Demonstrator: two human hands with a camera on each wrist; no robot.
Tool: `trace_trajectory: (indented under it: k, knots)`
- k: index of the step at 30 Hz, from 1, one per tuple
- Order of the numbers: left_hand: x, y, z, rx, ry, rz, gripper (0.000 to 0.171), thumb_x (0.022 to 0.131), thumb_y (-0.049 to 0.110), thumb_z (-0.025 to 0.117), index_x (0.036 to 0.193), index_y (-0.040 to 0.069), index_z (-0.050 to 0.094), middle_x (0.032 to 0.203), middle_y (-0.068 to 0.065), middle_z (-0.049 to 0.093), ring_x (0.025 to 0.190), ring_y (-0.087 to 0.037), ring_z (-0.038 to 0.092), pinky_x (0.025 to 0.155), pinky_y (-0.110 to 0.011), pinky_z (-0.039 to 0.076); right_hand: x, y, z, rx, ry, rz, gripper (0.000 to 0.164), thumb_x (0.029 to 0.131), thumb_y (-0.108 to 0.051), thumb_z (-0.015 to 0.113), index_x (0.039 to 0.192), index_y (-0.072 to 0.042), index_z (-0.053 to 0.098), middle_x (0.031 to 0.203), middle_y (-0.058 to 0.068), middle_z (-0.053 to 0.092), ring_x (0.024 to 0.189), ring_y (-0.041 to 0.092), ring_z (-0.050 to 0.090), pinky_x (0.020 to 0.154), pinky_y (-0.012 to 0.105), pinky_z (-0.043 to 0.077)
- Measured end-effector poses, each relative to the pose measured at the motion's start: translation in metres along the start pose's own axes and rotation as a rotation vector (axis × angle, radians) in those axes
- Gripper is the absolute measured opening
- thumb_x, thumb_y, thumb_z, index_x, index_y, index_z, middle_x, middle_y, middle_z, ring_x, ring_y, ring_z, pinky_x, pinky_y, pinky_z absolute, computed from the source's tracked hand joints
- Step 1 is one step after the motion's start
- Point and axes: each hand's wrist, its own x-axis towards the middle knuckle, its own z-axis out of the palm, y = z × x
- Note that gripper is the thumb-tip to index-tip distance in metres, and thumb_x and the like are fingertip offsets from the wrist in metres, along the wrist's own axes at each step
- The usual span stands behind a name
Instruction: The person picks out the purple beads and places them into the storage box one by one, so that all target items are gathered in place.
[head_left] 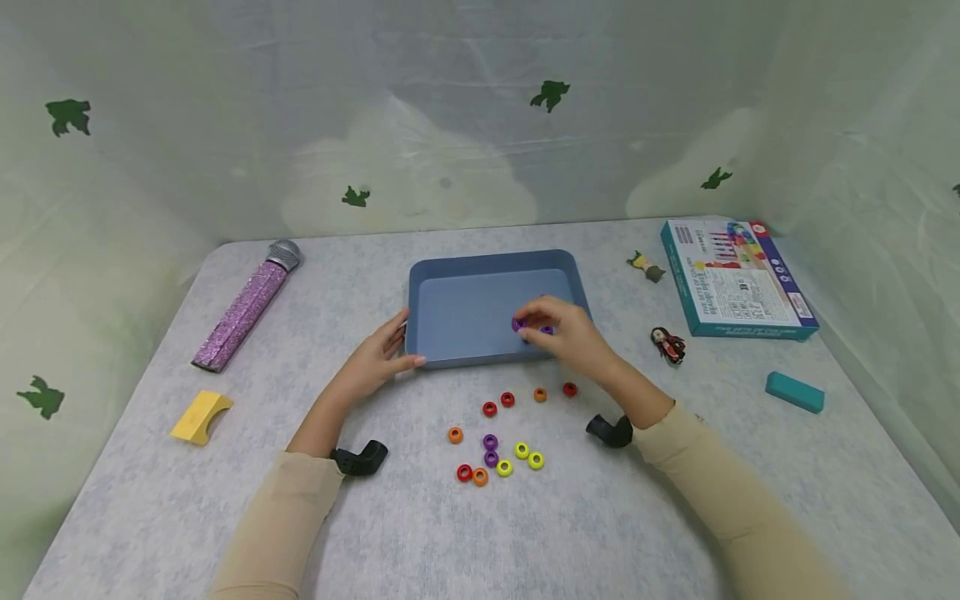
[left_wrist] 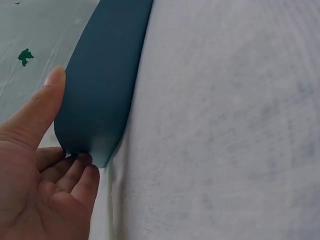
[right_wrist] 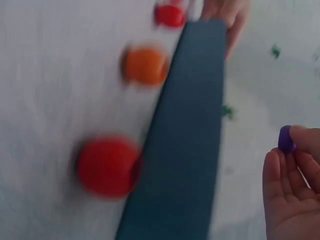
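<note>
A blue rectangular tray (head_left: pixel 480 360) lies on the table in front of me. My left hand (head_left: pixel 372 358) holds its near left corner; in the left wrist view the thumb rests along the rim and the curled fingers touch the outer wall. Over the tray's right part, my right hand (head_left: pixel 573 337) pinches a purple bead (right_wrist: pixel 286 139) between thumb and fingertips. Another purple bead (head_left: pixel 547 330) shows through the gap between thumb and fingers, partly hidden. On the near side of the tray lie loose beads with holes: several red beads (head_left: pixel 490 409), orange beads (head_left: pixel 455 435), yellow beads (head_left: pixel 536 460) and two purple beads (head_left: pixel 491 442).
At the left are a glittery pink microphone (head_left: pixel 247 310) and a yellow arched block (head_left: pixel 201 417). On the right lie a printed box (head_left: pixel 738 279), a teal block (head_left: pixel 795 392) and two small figures, one dark-haired (head_left: pixel 667 345), one yellow and green (head_left: pixel 646 266). A pale curtain (head_left: pixel 450 125) hangs behind the table.
</note>
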Motion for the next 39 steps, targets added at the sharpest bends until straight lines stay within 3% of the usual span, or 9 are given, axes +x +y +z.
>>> trace_trajectory:
  k: [3,9,16,22,27,32,39]
  knots:
    - [0.0,0.0,0.0,-0.003,0.0,-0.001,0.083,0.073,0.019,0.063,0.134,0.006,0.006,0.137,-0.011,0.004,0.122,-0.024,0.011,0.099,-0.035,0.017,0.015,0.022,-0.005,-0.036,0.036,0.087,0.022,0.077,-0.017,0.058,0.098,-0.008,0.057,0.091,-0.003,0.054,0.081,0.008,0.051,0.069,0.024,0.046]
    - [-0.001,0.003,0.0,-0.005,-0.003,-0.016,0.083,0.073,0.019,0.062,0.134,0.007,0.006,0.137,-0.011,0.004,0.122,-0.023,0.011,0.099,-0.035,0.018,0.032,0.05,-0.009,-0.068,-0.012,0.246,0.024,0.078,-0.013,0.057,0.1,-0.004,0.057,0.093,0.003,0.056,0.083,0.014,0.052,0.071,0.026,0.045]
    - [-0.001,0.005,0.0,-0.003,0.0,-0.02,0.083,0.073,0.018,0.062,0.134,0.007,0.007,0.137,-0.011,0.005,0.122,-0.023,0.012,0.099,-0.035,0.018,0.039,0.06,-0.008,-0.156,-0.1,0.367,0.02,0.079,-0.011,0.056,0.098,-0.008,0.058,0.092,0.003,0.056,0.082,0.015,0.051,0.069,0.028,0.045]
    - [-0.001,0.004,0.0,0.002,0.002,-0.014,0.083,0.073,0.018,0.063,0.134,0.006,0.007,0.137,-0.011,0.005,0.122,-0.024,0.012,0.099,-0.035,0.018,0.039,0.06,-0.007,-0.161,-0.14,0.42,0.018,0.078,-0.008,0.056,0.096,-0.009,0.058,0.091,0.004,0.055,0.083,0.016,0.051,0.069,0.028,0.045]
    - [0.0,0.002,0.0,-0.006,0.0,-0.015,0.083,0.073,0.018,0.063,0.134,0.006,0.007,0.137,-0.01,0.005,0.122,-0.023,0.012,0.099,-0.035,0.018,0.033,0.052,-0.01,-0.09,-0.095,0.362,0.029,0.079,-0.014,0.057,0.107,-0.008,0.052,0.104,0.005,0.051,0.093,0.016,0.048,0.077,0.028,0.043]
    - [-0.001,0.002,0.0,-0.011,-0.001,-0.027,0.083,0.073,0.018,0.062,0.134,0.007,0.007,0.137,-0.01,0.005,0.122,-0.023,0.012,0.099,-0.035,0.018,0.019,0.027,-0.011,-0.013,-0.064,0.206,0.035,0.078,-0.023,0.057,0.109,-0.01,0.049,0.108,0.007,0.049,0.097,0.02,0.046,0.081,0.032,0.041]
    - [-0.002,0.004,-0.001,-0.002,-0.003,-0.027,0.084,0.073,0.02,0.062,0.134,0.007,0.006,0.137,-0.01,0.005,0.122,-0.023,0.012,0.099,-0.035,0.018,-0.009,-0.009,0.002,0.089,-0.143,-0.02,0.035,0.076,-0.016,0.06,0.108,-0.006,0.05,0.103,0.007,0.051,0.092,0.021,0.048,0.079,0.038,0.042]
